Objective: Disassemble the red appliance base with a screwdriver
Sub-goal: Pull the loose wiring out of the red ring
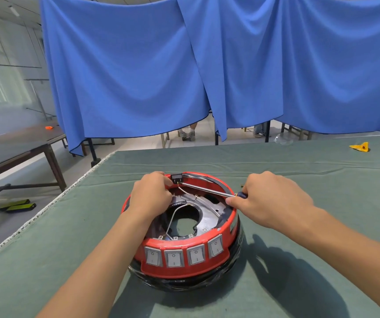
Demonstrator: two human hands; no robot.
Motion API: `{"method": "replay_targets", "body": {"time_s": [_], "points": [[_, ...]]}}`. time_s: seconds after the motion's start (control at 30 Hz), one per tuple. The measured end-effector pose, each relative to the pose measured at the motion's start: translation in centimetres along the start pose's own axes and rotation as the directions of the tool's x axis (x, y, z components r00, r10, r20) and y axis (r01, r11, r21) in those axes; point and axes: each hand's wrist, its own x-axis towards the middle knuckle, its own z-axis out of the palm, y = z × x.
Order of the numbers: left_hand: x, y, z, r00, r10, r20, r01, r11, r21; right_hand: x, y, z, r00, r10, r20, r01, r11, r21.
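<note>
The red appliance base [184, 268] is a round ring with several grey rocker switches on its front, standing on the green-covered table [322, 226]. Its inside shows a black plate, white wires and a central hole. My left hand [151, 195] grips the ring's far left rim, beside a small black part [176, 177] on that rim. My right hand [268, 199] holds the screwdriver [207, 191] by its dark handle. The metal shaft runs left across the ring, its tip right at the black part.
A yellow scrap [360, 147] lies at the table's far right. Blue curtains [207, 76] hang behind the table, with a person's feet visible below them. The table's left edge [53, 200] drops to the floor; another brown table [19, 145] stands at the left.
</note>
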Motion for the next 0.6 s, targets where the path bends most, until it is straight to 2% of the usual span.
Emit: {"method": "replay_targets", "body": {"time_s": [0.13, 0.33, 0.47, 0.6], "points": [[-0.1, 0.0, -0.2, 0.999, -0.042, -0.019, 0.040, 0.997, -0.060, -0.5, -0.6, 0.0, 1.000, -0.010, -0.004, 0.010, 0.999, -0.042], [-0.1, 0.1, -0.3, 0.998, -0.068, 0.002, 0.068, 0.992, -0.108, 0.3, -0.3, 0.1, 0.994, -0.034, 0.104, 0.040, 0.998, -0.054], [0.0, 0.1, -0.5, 0.999, -0.053, 0.008, 0.054, 0.995, -0.078, 1.2, 0.7, 0.3, 0.994, -0.082, 0.074, 0.085, 0.995, -0.042], [0.1, 0.0, -0.4, 0.997, -0.071, 0.001, 0.070, 0.990, -0.121, 2.0, 0.9, 0.1, 0.986, -0.151, 0.064, 0.159, 0.979, -0.131]]}}
